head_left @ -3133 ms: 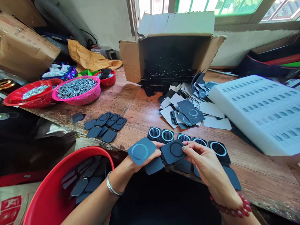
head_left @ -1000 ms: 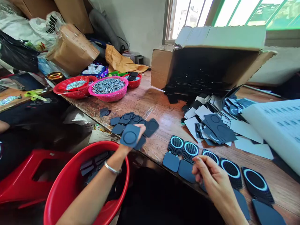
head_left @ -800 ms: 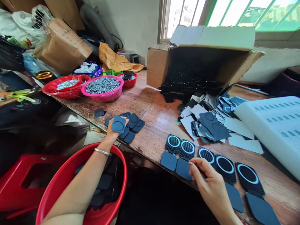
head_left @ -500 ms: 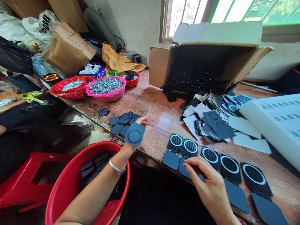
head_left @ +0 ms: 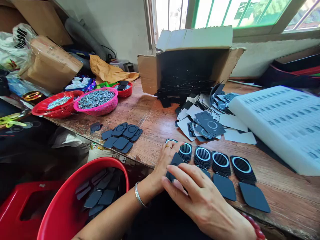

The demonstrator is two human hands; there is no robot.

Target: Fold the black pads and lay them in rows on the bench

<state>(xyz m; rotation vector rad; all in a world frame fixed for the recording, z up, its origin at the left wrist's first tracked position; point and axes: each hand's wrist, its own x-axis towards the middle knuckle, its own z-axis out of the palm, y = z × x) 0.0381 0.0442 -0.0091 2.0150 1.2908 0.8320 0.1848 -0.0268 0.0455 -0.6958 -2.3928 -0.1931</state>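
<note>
Between my two hands is a dark square sheet (head_left: 176,160), partly covered by fingers. On its left edge, my left hand (head_left: 163,163), with a ring and a silver bangle, is closed around it, its fingertips reaching over the white-ringed pads. My right hand (head_left: 200,196) pinches the near side with thumb and fingers. In a row along the table's edge, several black hinged folding stands lie opened flat, each with a white-ringed mesh pad (head_left: 220,161) and a plain dark flap (head_left: 253,196). The leftmost ones are partly hidden by my hands.
Several folded black stands (head_left: 121,143) lie left on the table. A red tub (head_left: 127,176) holds more of them. Baskets of metal parts (head_left: 112,101) stand behind. Loose sheets (head_left: 191,125) spill before a cardboard box (head_left: 150,75). A white foam tray (head_left: 275,116) sits right.
My left hand has swung right with the dark square sheet, from the table's left side to the row. My right hand has moved left to meet it. The view has turned right.
</note>
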